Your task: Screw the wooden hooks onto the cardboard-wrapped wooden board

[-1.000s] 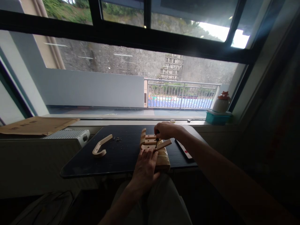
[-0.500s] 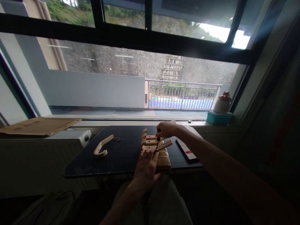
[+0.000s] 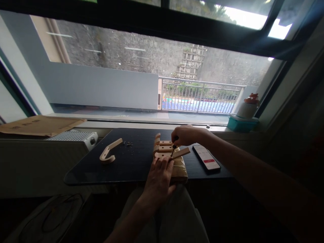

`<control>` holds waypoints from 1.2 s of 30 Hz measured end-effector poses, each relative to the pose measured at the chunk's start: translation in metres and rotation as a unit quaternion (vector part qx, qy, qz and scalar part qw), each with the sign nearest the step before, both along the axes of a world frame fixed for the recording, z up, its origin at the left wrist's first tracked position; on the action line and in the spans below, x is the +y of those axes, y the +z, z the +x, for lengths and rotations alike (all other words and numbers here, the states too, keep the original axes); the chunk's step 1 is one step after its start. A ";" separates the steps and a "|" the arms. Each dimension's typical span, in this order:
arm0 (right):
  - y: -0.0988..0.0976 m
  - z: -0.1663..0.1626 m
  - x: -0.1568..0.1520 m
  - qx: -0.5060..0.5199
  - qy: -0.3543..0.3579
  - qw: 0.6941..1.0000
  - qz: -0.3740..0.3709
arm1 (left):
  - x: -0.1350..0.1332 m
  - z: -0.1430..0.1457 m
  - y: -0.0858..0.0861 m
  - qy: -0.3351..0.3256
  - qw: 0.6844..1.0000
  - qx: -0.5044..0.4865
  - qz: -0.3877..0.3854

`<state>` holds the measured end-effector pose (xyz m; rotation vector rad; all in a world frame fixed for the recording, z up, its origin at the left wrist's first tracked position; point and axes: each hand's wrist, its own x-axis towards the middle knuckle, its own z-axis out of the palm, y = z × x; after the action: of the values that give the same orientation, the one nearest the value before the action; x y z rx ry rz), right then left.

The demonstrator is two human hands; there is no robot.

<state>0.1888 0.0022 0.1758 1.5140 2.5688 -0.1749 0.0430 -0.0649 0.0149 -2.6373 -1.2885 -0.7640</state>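
Note:
My right hand (image 3: pixel 186 135) is closed around the dark handle of a screwdriver (image 3: pixel 173 150). Its shaft points down at the nearest of several pale wooden hooks (image 3: pixel 181 153), which are lined up side by side. Under them lies a block in shiny brown wrapping (image 3: pixel 180 170). My left hand (image 3: pixel 158 177) presses from the near side, its fingers bent over the edge of that nearest hook and holding it against the block. The screwdriver's tip is too small to make out clearly. Apart on the left lies a loose wooden J-shaped hook (image 3: pixel 108 154), with several small screws (image 3: pixel 129 144) beside it.
On the dark table (image 3: pixel 86 173), a phone (image 3: pixel 206 158) lies to the right, under my right forearm's side. A radiator (image 3: pixel 76 136) with a brown paper envelope (image 3: pixel 40 125) stands left. A teal box (image 3: pixel 241 124) bearing a bottle (image 3: pixel 248 108) sits on the windowsill.
My view has tilted down slightly, and more of the phone shows. Both hands keep their places at the nearest hook; the screwdriver stays at the hook.

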 end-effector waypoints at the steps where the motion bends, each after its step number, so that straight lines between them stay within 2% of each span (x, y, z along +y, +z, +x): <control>1: -0.001 0.002 0.001 0.005 0.002 1.000 0.003 | 0.000 0.000 0.000 -0.001 1.000 -0.001 -0.001; 11: -0.003 0.019 0.009 0.029 0.004 0.999 -0.016 | 0.003 -0.001 -0.002 -0.001 1.000 0.005 -0.005; 19: 0.008 0.005 0.017 -0.043 0.091 0.995 -0.023 | 0.007 -0.005 -0.013 0.003 0.999 0.026 0.030; 23: 0.003 0.001 0.022 -0.051 0.128 0.990 -0.011 | 0.013 -0.010 -0.023 -0.009 0.999 0.040 0.030; 28: -0.009 0.009 0.024 0.002 0.105 0.994 0.014 | 0.019 -0.013 -0.029 -0.023 0.996 0.057 0.070; 32: -0.012 0.021 0.024 0.022 0.079 0.997 0.012 | 0.020 -0.007 -0.028 -0.007 0.994 0.013 0.110; 36: -0.006 0.028 0.021 0.006 0.096 0.995 0.010 | 0.021 -0.001 -0.032 0.004 0.990 -0.051 0.130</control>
<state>0.2171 0.0234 0.1702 1.2642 2.7139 -0.1359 0.0423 -0.0441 -0.0167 -2.4132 -1.1335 -1.0039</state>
